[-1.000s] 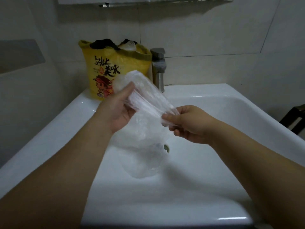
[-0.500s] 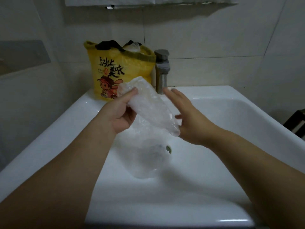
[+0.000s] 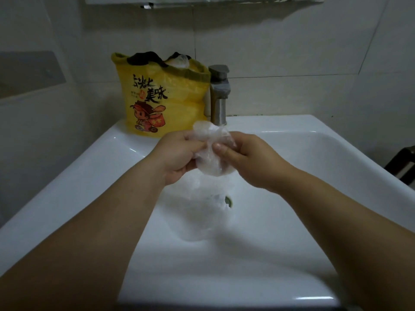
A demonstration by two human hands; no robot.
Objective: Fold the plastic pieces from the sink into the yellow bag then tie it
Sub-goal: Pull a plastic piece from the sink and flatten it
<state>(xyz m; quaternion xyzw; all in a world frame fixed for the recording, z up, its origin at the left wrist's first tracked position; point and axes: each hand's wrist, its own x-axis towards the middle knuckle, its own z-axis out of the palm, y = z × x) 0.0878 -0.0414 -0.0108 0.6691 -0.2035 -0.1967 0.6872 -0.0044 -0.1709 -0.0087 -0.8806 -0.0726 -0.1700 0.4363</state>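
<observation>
A clear plastic piece (image 3: 210,151), bunched into a small wad, is held above the white sink (image 3: 314,167). My left hand (image 3: 177,156) grips its left side and my right hand (image 3: 244,160) pinches its right side with thumb and fingers. More clear plastic (image 3: 202,212) lies in the basin below, partly over the drain (image 3: 228,201). The yellow bag (image 3: 161,97) with a cartoon print stands upright on the sink's back left ledge, its mouth open with black and white material showing at the top.
A metal faucet (image 3: 219,95) stands right of the bag, just behind my hands. Tiled walls close in behind and at the left. A dark chair frame (image 3: 402,162) shows past the sink's right edge.
The long plastic piece has been gathered into a compact wad. My right hand, flat against it half a second ago, has closed on it, and both hands have come together.
</observation>
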